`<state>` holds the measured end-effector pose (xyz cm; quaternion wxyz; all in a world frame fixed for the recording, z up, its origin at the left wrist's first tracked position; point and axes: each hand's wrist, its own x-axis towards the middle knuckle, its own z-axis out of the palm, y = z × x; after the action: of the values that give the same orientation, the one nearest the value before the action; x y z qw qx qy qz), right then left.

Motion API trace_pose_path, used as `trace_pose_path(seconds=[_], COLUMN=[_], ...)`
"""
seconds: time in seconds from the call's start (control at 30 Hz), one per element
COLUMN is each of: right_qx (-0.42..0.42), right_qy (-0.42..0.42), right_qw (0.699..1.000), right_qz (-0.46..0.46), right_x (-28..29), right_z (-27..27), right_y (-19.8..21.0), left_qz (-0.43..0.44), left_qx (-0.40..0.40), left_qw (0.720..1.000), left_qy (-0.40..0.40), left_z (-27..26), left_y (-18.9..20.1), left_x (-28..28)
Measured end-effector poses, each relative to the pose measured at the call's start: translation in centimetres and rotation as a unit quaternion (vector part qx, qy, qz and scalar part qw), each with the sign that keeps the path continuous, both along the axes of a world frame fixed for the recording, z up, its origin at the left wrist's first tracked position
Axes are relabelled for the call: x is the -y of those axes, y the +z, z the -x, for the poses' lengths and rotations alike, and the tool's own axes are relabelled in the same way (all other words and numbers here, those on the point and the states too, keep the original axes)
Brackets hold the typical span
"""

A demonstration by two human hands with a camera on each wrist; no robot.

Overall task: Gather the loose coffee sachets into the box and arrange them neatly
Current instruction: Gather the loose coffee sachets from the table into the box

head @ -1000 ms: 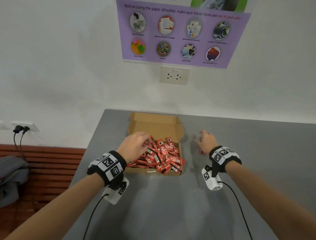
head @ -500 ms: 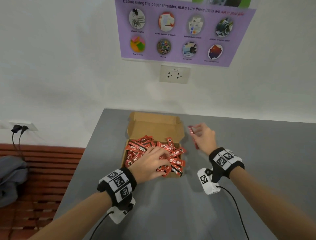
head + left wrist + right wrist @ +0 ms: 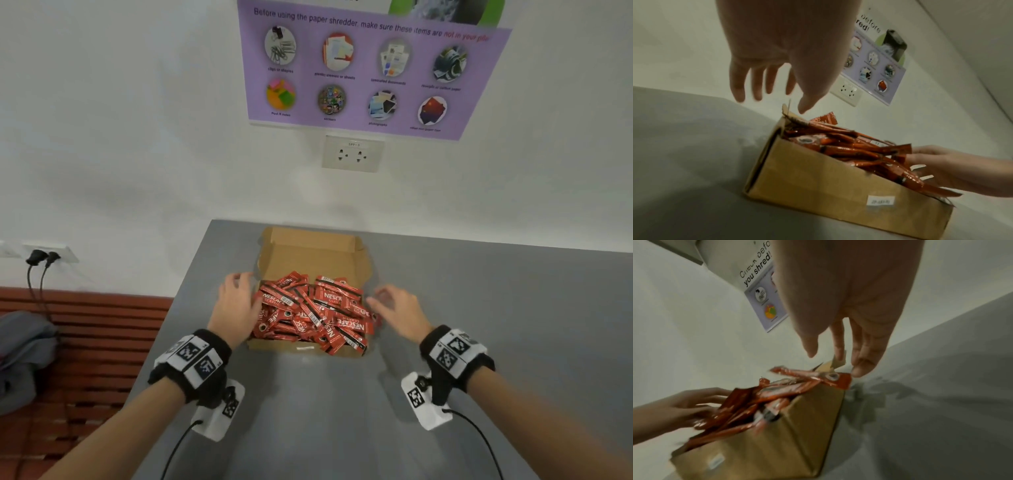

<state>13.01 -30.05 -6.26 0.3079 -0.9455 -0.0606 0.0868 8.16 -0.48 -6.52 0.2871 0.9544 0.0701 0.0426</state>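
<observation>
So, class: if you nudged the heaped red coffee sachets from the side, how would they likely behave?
The sachets look thin and glossy, so they would probably slide over one another. They are piled loosely above the rim of the cardboard box, with some overhanging, so a few might spill out. Some look bent, so they are probably floppy.

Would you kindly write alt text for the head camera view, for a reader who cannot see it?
Two open hands flank a cardboard box heaped with red coffee sachets on a grey table: left hand at its left side, right hand at its right. Its lid stands open towards a white wall bearing a purple paper-shredder poster and a socket.
</observation>
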Motion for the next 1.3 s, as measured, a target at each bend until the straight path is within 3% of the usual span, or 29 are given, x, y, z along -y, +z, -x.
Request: trace_pose_path(seconds=[0.13, 0.37, 0.5, 0.67, 0.8, 1.07, 1.3], right_qx=[0.034, 0.049, 0.073, -0.023, -0.038, -0.025, -0.043], right_qy=[0.025, 0.092, 0.126, 0.201, 0.229, 0.225, 0.167], right_qw=[0.999, 0.994, 0.989, 0.977, 0.971, 0.971, 0.985], right_qz=[-0.01, 0.013, 0.01, 0.063, 0.061, 0.081, 0.014], right_x=[-1.8, -4.3, -3.2, -0.7, -1.0, -2.3, -2.2], right_z=[1.1, 1.5, 3.0, 5.1, 5.4, 5.4, 7.6], right_y=[-0.1, 1.0, 2.0, 1.9, 1.4, 2.2, 1.8], left_qz=[0.006, -0.033, -0.005, 0.001, 0.013, -0.024, -0.045], left_qx=[-0.068, -0.061, -0.064, -0.085, -0.087, -0.101, -0.078], left_qw=[0.998, 0.997, 0.998, 0.996, 0.995, 0.993, 0.995], left_qy=[0.014, -0.037, -0.025, -0.029, -0.045, -0.057, -0.053], left_z=[-1.2, -0.4, 1.9, 3.8, 4.4, 4.7, 8.2], left_y=[-1.0, -1.1, -1.1, -0.5, 0.4, 1.0, 0.3], left_x=[0.7, 0.7, 0.6, 0.8, 1.1, 1.4, 1.3])
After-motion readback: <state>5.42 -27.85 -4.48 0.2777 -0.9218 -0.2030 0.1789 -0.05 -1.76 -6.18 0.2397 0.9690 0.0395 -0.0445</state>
